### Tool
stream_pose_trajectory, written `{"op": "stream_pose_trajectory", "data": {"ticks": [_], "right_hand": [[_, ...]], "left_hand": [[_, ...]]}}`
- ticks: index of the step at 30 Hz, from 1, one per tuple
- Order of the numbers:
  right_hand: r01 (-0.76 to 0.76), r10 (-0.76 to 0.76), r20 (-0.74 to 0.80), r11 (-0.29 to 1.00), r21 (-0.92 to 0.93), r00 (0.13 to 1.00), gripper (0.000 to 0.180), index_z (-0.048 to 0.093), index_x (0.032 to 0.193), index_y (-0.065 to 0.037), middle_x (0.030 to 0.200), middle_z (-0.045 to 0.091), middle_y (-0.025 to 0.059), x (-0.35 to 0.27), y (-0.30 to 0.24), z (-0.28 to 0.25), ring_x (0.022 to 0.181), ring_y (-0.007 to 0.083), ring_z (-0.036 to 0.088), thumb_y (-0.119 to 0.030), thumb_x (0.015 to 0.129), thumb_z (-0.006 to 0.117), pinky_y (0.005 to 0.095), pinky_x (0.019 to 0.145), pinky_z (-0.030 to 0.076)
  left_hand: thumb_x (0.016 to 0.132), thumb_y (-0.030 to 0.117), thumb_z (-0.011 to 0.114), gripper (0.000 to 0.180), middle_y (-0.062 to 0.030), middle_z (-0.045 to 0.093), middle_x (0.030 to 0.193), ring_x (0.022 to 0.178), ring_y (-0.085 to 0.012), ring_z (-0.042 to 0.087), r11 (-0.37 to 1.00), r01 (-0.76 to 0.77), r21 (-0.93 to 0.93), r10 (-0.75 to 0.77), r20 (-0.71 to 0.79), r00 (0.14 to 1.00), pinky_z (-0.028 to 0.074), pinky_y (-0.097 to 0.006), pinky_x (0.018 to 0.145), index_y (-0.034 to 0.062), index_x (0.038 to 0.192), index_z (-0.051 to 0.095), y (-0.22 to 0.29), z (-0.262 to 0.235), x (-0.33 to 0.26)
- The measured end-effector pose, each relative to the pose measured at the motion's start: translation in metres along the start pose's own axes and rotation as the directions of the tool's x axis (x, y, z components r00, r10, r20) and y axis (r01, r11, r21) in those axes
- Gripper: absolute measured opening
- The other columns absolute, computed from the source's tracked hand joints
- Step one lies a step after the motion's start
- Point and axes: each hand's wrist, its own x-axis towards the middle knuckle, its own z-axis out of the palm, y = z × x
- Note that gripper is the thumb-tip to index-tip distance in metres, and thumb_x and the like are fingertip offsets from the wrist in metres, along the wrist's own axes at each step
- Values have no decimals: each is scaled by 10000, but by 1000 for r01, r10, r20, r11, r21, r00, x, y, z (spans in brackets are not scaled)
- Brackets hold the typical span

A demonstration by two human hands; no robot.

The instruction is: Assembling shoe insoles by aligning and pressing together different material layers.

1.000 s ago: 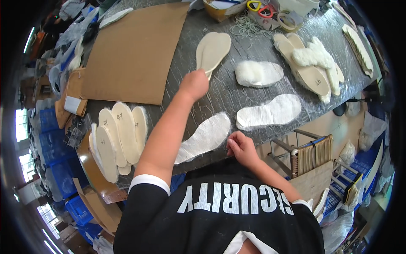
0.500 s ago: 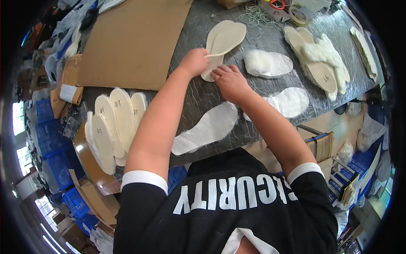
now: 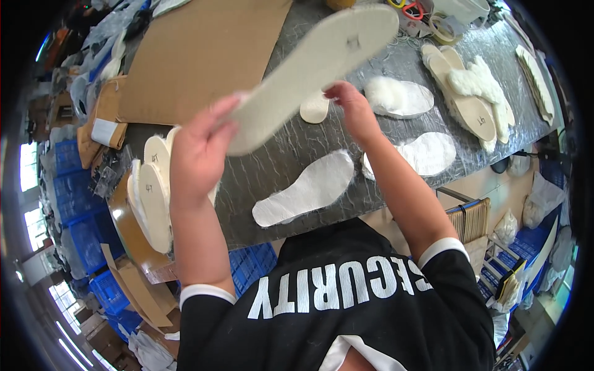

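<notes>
Both hands [image 3: 278,133] on raised insole [image 3: 315,71]

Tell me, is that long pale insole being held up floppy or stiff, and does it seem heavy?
The insole looks fairly stiff: gripped at its near end by the left hand, with the right hand at its edge, it stays straight with no droop. It is probably light, since it is thin and felt-like. Its fuzzy surface likely makes it easy to grip rather than slippery.
</notes>
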Motion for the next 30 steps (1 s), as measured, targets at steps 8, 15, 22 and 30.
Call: {"op": "stream_pose_trajectory", "data": {"ticks": [8, 15, 22, 30], "right_hand": [[-426, 346, 345, 192, 884, 872, 323, 488, 1244, -11, 1141, 622, 110, -102, -43, 7, 998, 213, 637, -202, 985, 512, 375, 893, 525], [-485, 428, 457, -49, 873, 779, 339, 479, 1272, -64, 1197, 598, 112, -161, -53, 34, 1084, 242, 606, -264, 999, 486, 431, 932, 504], [-607, 519, 352, 485, 629, 779, 599, 163, 1469, -31, 1024, 630, 167, -190, -34, 11, 795, 196, 659, -47, 959, 477, 298, 692, 558], [-683, 581, 393, 445, 579, 713, 570, 171, 1494, -74, 978, 623, 134, -183, -13, 6, 711, 167, 637, -54, 982, 422, 299, 673, 554]], "left_hand": [[808, 139, 714, 518, -135, 591, 1190, 1095, -261, 581, 919, 380, 107, -388, 426, 817, 435, -326, 947, -32, 1258, 524, -37, -10, -108], [594, 320, 855, 825, -177, 545, 1201, 1062, -376, 562, 813, -56, 580, -227, 404, 886, 456, -437, 887, 28, 1231, 419, 3, 48, -116], [605, 139, 806, 548, -175, 566, 1147, 1007, -370, 568, 780, -1, 626, -267, 335, 904, 476, -421, 855, 30, 1046, 499, -19, 51, -129], [591, 119, 803, 527, -157, 590, 1167, 1003, -360, 553, 820, -79, 566, -167, 370, 914, 476, -427, 853, 27, 1034, 532, -41, 85, -111]]}}
